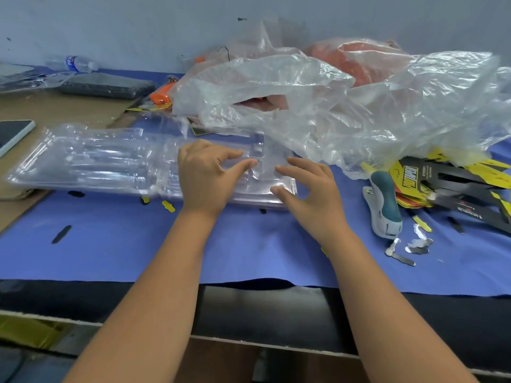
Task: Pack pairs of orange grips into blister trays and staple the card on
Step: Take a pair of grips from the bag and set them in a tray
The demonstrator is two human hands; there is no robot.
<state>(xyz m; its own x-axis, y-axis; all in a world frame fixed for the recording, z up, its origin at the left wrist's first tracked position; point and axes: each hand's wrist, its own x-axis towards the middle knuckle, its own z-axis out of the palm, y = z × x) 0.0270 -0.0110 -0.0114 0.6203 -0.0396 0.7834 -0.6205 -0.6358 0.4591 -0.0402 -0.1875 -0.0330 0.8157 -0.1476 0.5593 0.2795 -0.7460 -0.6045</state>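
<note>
A long stack of clear blister trays point(96, 158) lies across the blue cloth point(249, 244). My left hand point(207, 175) rests on the stack's right end, its fingers stretched loosely over the top tray. Beside it, my right hand point(309, 194) hovers at the tray's right corner, fingers curved and spread, with thumb and forefinger tips touching the plastic. Orange grips point(359, 62) show dimly through a crumpled clear plastic bag point(276, 87) behind the trays. At the right lie a teal and white stapler point(383, 203) and a heap of black and yellow cards point(448, 183).
At the back centre lies an orange packed item point(160, 95). A phone point(13, 134), brown cardboard point(55, 109), a black packet point(105, 85) and a water bottle point(78, 63) are at the left. Small paper scraps point(414, 244) dot the cloth. The table edge runs just in front of me.
</note>
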